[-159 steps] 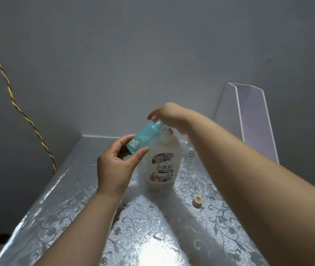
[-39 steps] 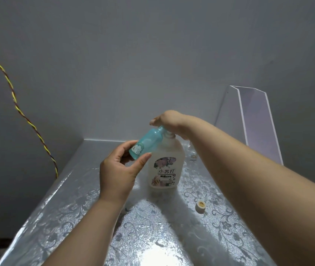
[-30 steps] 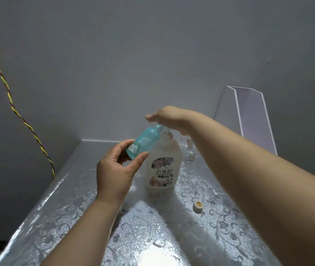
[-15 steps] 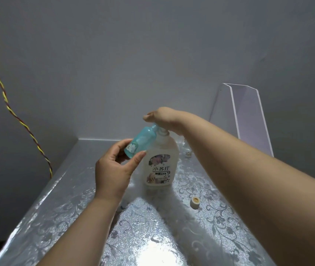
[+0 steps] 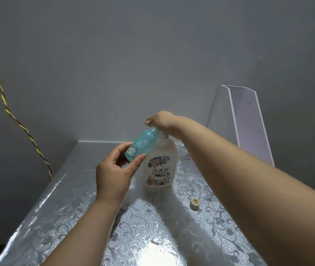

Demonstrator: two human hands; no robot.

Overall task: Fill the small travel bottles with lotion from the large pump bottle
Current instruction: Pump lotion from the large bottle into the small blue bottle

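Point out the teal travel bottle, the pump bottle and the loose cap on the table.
teal travel bottle (image 5: 143,144), head view, middle of its tilted body
pump bottle (image 5: 160,170), head view, its front label
loose cap (image 5: 194,203), head view, its open top, on the table right of the pump bottle

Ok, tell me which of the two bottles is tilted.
The small teal bottle, held in the left hand, leans with its neck toward the pump. The large white pump bottle stands upright on the table under the right hand.

Pump head hidden under right hand (image 5: 162,121); object (image 5: 123,209) behind left forearm (image 5: 93,227) unclear.
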